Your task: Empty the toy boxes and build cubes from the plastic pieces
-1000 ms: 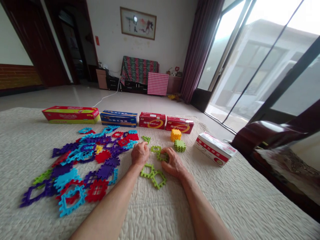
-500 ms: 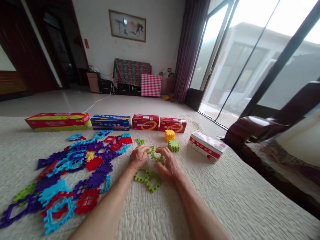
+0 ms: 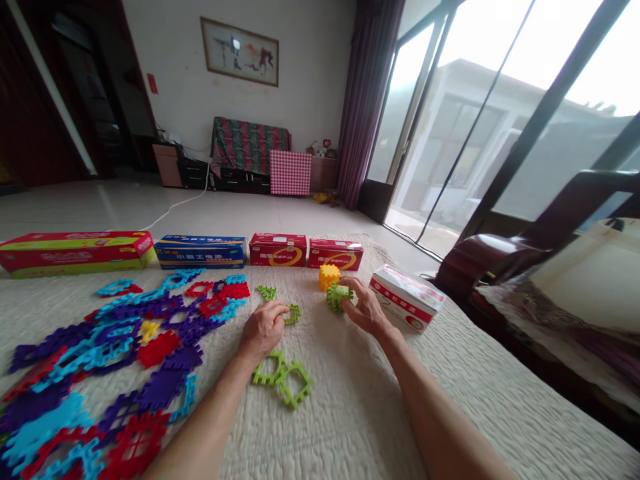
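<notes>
Left hand [image 3: 261, 328] low on the quilted cover [image 3: 350, 413], knuckles up, fingers curled narrow around a small green frame piece [image 3: 293, 313] pinched at the fingertips. Just behind the wrist, 2 more green frame pieces [image 3: 283, 378] flat on the cover, touching each other. Ahead of the fingertips, slightly toward the boxes, 1 small green toothed piece [image 3: 267, 291] lying alone. Out to the far side of the left forearm, a wide scatter of purple, blue and red pieces [image 3: 125, 353], overlapping.

Right hand [image 3: 367, 308] further forward, well apart from the left, fingers closed on a green cube [image 3: 338, 297]; cannot tell whether lifted or resting. Just beyond that cube, nearly touching, a yellow cube [image 3: 329, 275]. Immediately outside the right hand, a white and red carton [image 3: 407, 297] lying at an angle. Past both hands, a row of 4 boxes [image 3: 200, 251] set end to end.
</notes>
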`<state>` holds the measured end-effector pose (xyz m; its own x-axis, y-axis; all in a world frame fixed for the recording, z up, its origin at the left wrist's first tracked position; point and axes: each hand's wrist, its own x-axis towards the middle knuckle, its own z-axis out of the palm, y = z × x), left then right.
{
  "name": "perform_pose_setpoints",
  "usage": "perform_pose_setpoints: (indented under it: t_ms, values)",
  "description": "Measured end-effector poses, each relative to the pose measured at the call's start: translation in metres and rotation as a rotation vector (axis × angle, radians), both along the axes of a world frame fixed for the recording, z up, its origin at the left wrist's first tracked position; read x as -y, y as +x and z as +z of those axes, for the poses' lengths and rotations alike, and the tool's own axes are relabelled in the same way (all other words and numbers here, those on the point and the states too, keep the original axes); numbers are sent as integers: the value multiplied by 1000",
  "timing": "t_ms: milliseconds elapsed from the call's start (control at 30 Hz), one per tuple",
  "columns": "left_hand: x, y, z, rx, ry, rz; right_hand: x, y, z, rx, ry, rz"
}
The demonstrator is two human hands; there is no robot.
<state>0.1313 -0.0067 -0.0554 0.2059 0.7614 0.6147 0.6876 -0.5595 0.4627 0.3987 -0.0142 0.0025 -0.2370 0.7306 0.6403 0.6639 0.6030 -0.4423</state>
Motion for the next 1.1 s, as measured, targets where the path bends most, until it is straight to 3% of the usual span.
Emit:
perform_pose_setpoints:
  t_ms: [133, 300, 500, 633, 1100]
  values:
    - [1, 0, 1, 10, -4, 2, -1, -2, -2, 21, -60, -14]
    - [1, 1, 1, 8, -9, 11, 4, -5, -7, 23, 3, -18]
    - [1, 1, 1, 15, -10, -1, 8, -20, -21, 40, 75, -304]
    - [2, 2, 1, 25, -27, -2, 6, -28, -27, 74, 73, -394]
    - [2, 3, 3, 31, -29, -1, -1, -31, -26, 96, 60, -431]
